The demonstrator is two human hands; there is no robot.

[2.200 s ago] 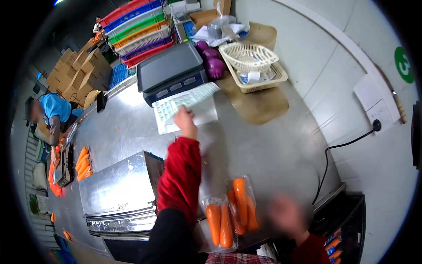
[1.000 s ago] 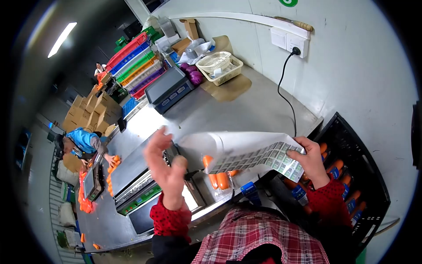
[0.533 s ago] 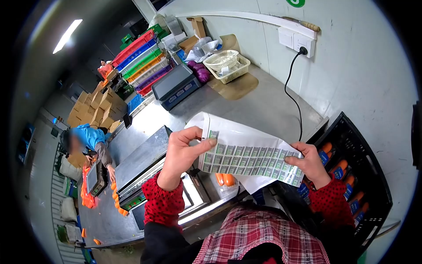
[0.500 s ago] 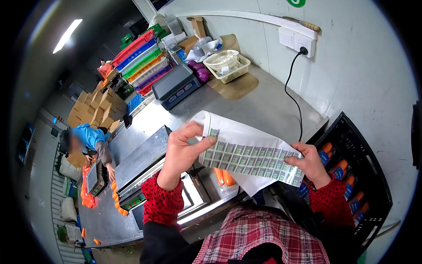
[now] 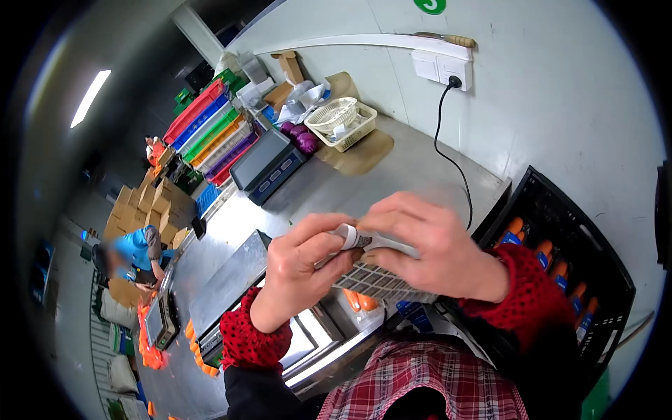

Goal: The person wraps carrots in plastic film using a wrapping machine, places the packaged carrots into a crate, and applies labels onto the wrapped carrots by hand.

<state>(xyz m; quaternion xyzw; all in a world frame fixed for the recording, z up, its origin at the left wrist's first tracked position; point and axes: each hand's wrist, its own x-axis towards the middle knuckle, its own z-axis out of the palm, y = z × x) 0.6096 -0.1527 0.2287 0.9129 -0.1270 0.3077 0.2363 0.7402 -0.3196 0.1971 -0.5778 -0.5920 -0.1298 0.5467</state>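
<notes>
My left hand (image 5: 301,266) is closed on one edge of a sheet of small printed labels (image 5: 385,281), which is curled over at the top. My right hand (image 5: 427,241) pinches the same sheet close beside the left, its fingers slightly blurred. The label side hangs below both hands as a grid of small cells. Bagged carrots (image 5: 360,301) lie on the metal table (image 5: 336,192) just under the sheet, partly hidden by it.
A black crate (image 5: 602,280) of carrots in blue-labelled packs stands at the right. A scale (image 5: 266,164), purple vegetables (image 5: 301,136), pale baskets (image 5: 343,122) and stacked coloured crates (image 5: 210,126) are farther back. At the left a person (image 5: 140,252) in blue leans beside another scale (image 5: 161,318).
My right hand has moved left, close to my left hand. The sheet, stretched flat between the hands before, is now curled at its top. The view has shifted slightly.
</notes>
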